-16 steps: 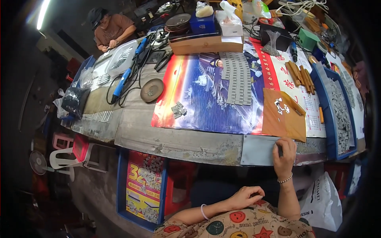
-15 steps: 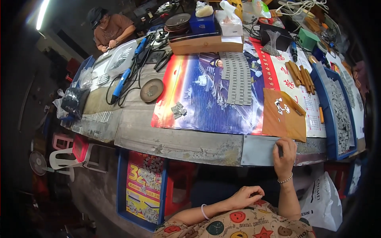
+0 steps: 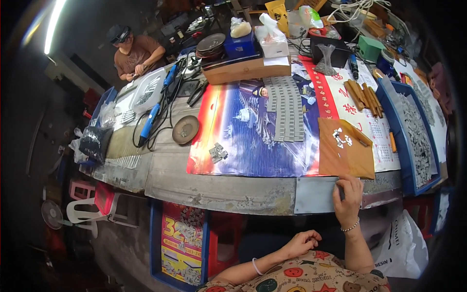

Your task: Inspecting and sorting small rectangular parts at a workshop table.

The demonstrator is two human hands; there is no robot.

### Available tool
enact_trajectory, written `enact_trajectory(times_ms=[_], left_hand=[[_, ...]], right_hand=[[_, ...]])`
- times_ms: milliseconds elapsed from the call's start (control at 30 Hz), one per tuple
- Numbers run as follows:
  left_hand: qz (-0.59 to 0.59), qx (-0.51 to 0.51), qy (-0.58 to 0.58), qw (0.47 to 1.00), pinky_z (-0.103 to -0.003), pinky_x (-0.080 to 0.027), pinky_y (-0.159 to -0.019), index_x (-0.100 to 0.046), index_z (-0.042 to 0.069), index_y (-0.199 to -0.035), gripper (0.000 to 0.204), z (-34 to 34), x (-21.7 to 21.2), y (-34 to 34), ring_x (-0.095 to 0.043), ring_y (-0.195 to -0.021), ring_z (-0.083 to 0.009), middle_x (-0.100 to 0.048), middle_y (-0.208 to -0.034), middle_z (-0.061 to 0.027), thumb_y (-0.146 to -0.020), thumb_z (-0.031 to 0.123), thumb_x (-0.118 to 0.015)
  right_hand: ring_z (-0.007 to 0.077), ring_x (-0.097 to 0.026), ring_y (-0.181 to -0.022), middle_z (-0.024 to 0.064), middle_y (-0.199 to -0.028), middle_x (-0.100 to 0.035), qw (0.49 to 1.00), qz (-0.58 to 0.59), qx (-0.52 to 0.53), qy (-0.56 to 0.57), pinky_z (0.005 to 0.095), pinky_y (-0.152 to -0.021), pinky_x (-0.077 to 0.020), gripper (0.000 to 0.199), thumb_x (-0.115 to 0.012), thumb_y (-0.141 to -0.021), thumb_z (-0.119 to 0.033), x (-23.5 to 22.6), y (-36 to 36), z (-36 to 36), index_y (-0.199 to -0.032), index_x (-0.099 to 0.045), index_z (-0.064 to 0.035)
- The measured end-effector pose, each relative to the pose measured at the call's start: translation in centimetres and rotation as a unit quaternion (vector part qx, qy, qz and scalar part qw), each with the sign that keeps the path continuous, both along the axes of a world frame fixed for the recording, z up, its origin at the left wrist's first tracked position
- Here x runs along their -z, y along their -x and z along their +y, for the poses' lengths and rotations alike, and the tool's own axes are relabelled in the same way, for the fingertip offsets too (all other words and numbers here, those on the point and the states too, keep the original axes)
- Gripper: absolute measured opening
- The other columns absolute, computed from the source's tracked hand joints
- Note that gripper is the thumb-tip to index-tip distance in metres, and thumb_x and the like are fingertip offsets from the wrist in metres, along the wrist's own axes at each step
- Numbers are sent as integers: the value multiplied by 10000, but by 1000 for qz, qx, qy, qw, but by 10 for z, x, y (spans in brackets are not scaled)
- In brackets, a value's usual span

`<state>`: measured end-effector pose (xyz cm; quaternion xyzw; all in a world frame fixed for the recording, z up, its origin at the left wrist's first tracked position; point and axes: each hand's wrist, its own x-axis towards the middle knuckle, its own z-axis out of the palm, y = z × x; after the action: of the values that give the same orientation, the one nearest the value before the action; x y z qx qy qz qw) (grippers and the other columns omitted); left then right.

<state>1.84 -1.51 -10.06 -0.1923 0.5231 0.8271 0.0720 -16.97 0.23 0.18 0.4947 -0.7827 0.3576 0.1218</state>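
Plate (image 3: pixel 314 195) perhaps under right hand (image 3: pixel 347 198)

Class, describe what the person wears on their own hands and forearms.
Both hands are gloveless and both forearms bare. Above the left hand sits a smooth, pale, narrow band; at the right wrist, below the right hand, a light beaded bracelet. No sleeves show on the forearms.

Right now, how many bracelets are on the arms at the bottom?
2: a beaded bracelet on the wrist of the right hand, and a plain pale bracelet up the arm from the left hand. None seems hidden.
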Motion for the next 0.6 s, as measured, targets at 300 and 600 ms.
enact_trajectory(times_ms=[300, 600], left_hand=[[-38, 19, 9, 999, -244, -476, -808, -556, -30, -1129, 319, -1, 7, 5, -556, -861, -113, -598, -955, -77, -844, -26, -411], [-6, -6, 18, 1000, -249, -485, -752, -586, -47, -1056, 308, 3, 9, 2, -574, -848, -126, -615, -920, -81, -801, -48, -413]], right_hand=[[308, -542, -930, 126, -985, -585, 1000, 4, -2, 12, 424, -901, -375, 151, -627, -739, -20, -4, 2, 0, -883, -584, -18], [295, -553, -910, 108, -947, -597, 1000, 5, -17, 9, 415, -889, -379, 123, -629, -752, -35, -4, 2, 3, -865, -581, -29]])
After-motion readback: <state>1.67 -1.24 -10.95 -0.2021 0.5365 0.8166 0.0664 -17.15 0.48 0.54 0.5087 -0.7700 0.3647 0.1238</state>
